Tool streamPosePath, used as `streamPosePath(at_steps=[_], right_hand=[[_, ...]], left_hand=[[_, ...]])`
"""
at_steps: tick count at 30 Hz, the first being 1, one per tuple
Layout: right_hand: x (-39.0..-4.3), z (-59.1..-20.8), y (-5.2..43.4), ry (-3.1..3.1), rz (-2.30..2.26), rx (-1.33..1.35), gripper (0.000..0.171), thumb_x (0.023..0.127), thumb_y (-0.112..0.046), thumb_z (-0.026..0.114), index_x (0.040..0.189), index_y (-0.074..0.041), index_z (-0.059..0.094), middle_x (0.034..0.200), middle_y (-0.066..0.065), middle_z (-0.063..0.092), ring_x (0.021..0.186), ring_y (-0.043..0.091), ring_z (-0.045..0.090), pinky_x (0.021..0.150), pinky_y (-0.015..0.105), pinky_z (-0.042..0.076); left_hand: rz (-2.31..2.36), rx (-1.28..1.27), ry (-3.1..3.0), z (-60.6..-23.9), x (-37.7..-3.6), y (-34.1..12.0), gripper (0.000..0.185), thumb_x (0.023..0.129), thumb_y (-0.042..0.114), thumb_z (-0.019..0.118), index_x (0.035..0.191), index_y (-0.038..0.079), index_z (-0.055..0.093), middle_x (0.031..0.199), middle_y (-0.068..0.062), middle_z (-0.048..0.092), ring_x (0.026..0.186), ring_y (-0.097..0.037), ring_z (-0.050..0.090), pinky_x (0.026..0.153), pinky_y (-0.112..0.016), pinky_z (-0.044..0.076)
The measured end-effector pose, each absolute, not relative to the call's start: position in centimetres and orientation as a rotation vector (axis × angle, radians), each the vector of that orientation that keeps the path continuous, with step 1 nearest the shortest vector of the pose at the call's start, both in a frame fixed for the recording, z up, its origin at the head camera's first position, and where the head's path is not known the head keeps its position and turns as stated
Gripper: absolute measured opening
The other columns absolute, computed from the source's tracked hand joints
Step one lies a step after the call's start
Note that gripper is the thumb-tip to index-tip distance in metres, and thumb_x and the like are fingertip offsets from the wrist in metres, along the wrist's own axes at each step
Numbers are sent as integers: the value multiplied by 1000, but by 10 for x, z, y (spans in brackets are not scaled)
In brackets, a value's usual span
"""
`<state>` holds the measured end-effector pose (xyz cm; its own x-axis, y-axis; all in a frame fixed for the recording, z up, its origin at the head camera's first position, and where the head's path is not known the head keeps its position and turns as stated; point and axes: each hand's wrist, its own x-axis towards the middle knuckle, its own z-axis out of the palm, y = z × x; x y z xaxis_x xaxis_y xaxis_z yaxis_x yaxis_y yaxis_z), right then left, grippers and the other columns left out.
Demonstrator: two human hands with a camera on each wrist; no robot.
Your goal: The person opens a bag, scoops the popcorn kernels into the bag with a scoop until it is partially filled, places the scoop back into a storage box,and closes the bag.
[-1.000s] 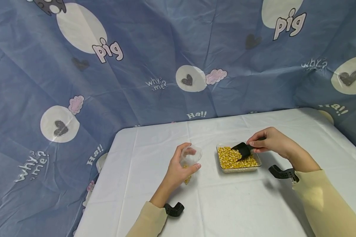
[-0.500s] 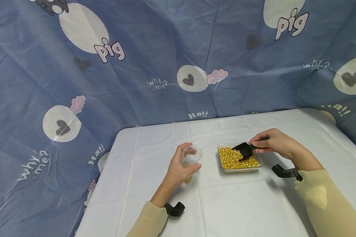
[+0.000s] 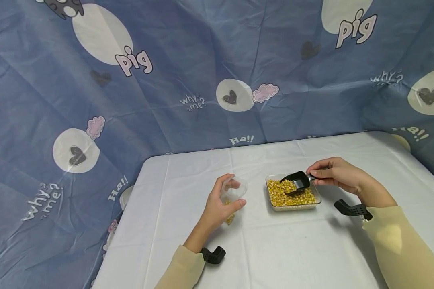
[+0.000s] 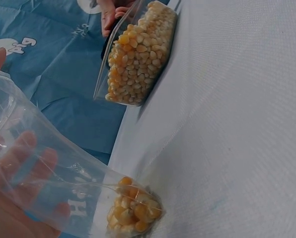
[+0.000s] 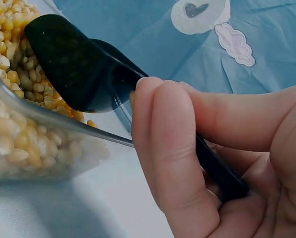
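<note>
My right hand (image 3: pixel 336 176) pinches the handle of a black scoop (image 5: pixel 78 64), its bowl among the corn kernels (image 3: pixel 285 194) in a clear rectangular container (image 3: pixel 293 207). Some kernels lie in the front of the scoop's bowl. To the left, my left hand (image 3: pixel 220 200) holds a clear plastic bag (image 4: pixel 58 153) with thumb and fingers spread around its mouth, which gapes upward. A small clump of kernels (image 4: pixel 133 210) fills the bag's bottom corner, close to the tablecloth. The left fingers show through the film in the left wrist view.
A white cloth (image 3: pixel 275 257) covers the table. Behind it and on the left hangs a blue printed curtain (image 3: pixel 166 80). Black wrist mounts (image 3: pixel 213 255) jut out from both forearms. The container's side wall stands between the bag and the right hand.
The right hand has shifted slightly right, and the scoop has tilted so more of its hollow shows, with kernels at its front. The left hand and bag stay nearly still.
</note>
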<state>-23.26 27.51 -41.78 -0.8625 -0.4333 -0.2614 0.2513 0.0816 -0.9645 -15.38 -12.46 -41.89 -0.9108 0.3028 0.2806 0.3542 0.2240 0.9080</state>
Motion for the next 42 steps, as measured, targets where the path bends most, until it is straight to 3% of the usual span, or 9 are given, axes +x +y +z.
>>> streamPosePath(at_steps=[17,27,42], right_hand=[[-229,-411,272,1912,-1929,-173,23,97,-6,66,115,8,68,91,10,69,78,14,70,76,30,58],[-222,-395,261,1899,-2027,-193,22,96,-6,68,114,6,69,105,16,71,82,18,72,78,30,58],[-213,-380,244,1736,-2190,-289,15,98,3,62,109,3,73,104,9,72,80,16,72,76,25,57]], left_hand=[[-1820,-659,-2422,-419,-153,-124,68,89,12,78,146,13,42,130,-22,57,127,-35,51,111,-60,24],[-1845,-655,-2424,-422,-154,-124,68,89,13,79,146,16,42,132,-20,57,128,-33,51,112,-60,24],[-1823,-684,-2432,-419,-152,-123,70,88,12,80,147,12,41,131,-22,57,127,-36,51,110,-60,27]])
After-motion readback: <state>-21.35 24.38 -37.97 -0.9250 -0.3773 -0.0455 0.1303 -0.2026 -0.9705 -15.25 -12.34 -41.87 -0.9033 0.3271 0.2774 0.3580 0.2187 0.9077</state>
